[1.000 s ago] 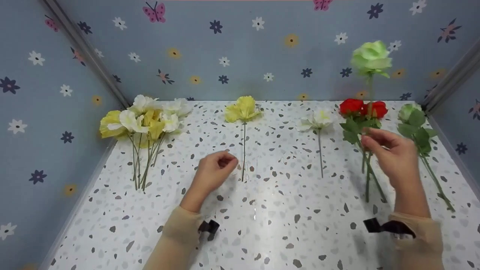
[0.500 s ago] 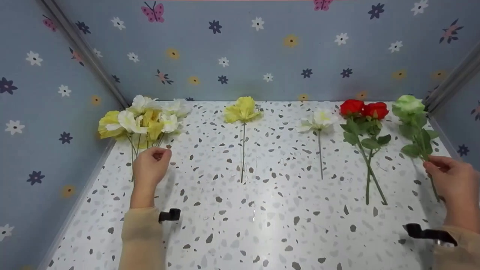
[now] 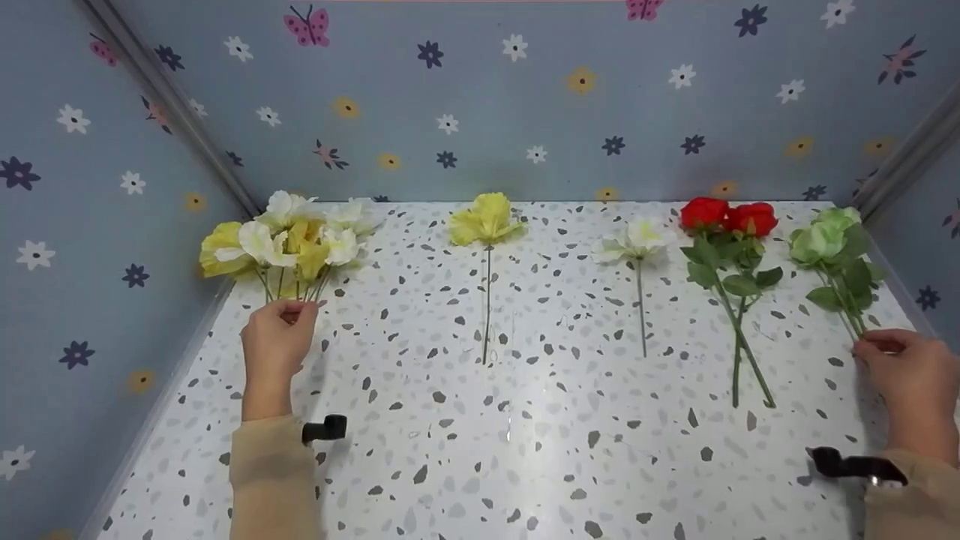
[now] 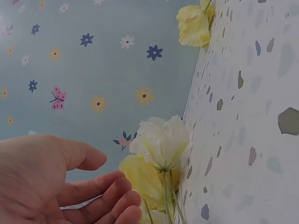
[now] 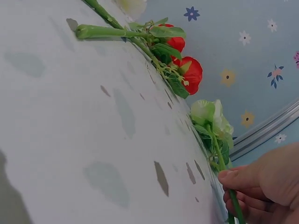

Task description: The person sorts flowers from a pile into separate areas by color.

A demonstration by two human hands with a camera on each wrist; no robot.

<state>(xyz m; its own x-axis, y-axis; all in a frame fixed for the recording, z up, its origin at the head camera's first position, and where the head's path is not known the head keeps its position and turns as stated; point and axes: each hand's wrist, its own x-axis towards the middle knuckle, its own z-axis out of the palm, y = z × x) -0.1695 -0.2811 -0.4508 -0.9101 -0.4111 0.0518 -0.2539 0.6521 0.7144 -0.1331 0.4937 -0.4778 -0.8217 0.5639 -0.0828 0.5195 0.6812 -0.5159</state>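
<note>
My right hand (image 3: 911, 371) pinches the green stem of a pale green rose (image 3: 821, 238) between thumb and fingers, at the far right. This rose lies over another green one, so their heads and leaves overlap. In the right wrist view the gripped stem (image 5: 220, 154) runs up to the green heads. At the left, my left hand (image 3: 277, 337) is over the stems of a bunch of white and yellow flowers (image 3: 289, 244). The left wrist view shows its thumb and loosely bent fingers (image 4: 100, 191) apart, with nothing between them, beside the blooms.
A single yellow flower (image 3: 487, 221) lies at the back middle, and a white flower (image 3: 641, 240) right of it. Two red roses (image 3: 727, 217) with crossed stems lie left of the green ones. Patterned blue walls (image 3: 525, 105) bound the speckled table (image 3: 562, 450).
My right hand has carried the green rose from above the red roses rightward and down onto the other green rose. My left hand has moved left from the middle to the white-and-yellow bunch.
</note>
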